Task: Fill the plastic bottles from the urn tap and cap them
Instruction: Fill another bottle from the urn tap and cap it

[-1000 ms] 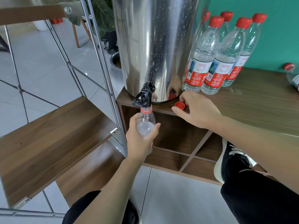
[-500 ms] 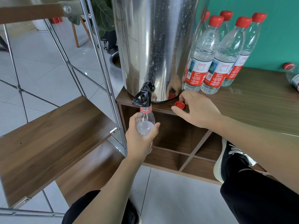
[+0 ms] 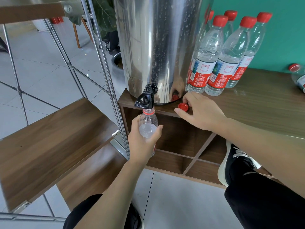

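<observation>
A tall steel urn (image 3: 155, 47) stands on the wooden cabinet top (image 3: 257, 106); its black tap (image 3: 146, 98) juts over the front edge. My left hand (image 3: 142, 142) grips an uncapped clear bottle (image 3: 147, 124) upright, its mouth right under the tap spout. Water shows inside the bottle near its shoulder. My right hand (image 3: 201, 111) rests on the cabinet top, thumb and fingers pinching a loose red cap (image 3: 182, 106) beside the urn's base.
Several capped bottles (image 3: 219, 52) stand right of the urn against the green wall; another lies at the far right edge (image 3: 298, 76). A metal-framed wooden shelf (image 3: 49, 139) is close on the left. Open cubbies (image 3: 178, 142) and my shoe (image 3: 231, 164) lie below.
</observation>
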The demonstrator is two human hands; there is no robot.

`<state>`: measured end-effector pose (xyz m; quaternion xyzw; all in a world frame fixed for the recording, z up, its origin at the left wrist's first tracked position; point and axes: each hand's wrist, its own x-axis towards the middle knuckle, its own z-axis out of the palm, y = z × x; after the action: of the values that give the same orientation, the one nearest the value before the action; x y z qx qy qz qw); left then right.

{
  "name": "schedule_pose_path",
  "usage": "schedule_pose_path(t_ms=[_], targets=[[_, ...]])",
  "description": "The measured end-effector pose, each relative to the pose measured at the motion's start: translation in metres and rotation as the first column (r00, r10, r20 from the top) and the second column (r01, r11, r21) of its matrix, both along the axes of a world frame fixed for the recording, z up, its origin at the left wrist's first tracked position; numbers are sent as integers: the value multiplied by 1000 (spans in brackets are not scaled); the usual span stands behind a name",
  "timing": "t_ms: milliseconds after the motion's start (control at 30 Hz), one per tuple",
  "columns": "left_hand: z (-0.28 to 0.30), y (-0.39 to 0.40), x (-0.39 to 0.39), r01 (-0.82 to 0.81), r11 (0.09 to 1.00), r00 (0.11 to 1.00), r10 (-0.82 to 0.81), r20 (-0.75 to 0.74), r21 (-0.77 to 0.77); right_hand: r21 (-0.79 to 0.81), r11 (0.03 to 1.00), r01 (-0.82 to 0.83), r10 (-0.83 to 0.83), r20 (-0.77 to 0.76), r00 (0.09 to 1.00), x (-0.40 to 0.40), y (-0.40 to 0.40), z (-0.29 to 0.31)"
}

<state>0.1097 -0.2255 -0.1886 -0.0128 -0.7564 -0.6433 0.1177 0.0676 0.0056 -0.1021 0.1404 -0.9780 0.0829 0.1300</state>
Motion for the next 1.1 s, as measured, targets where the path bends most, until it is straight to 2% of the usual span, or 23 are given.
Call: schedule_pose_path(t_ms=[1100], targets=[[0, 1, 1, 1, 1000, 1000, -1, -1, 9, -9, 1000, 0, 0, 18, 1000, 1, -1, 3]])
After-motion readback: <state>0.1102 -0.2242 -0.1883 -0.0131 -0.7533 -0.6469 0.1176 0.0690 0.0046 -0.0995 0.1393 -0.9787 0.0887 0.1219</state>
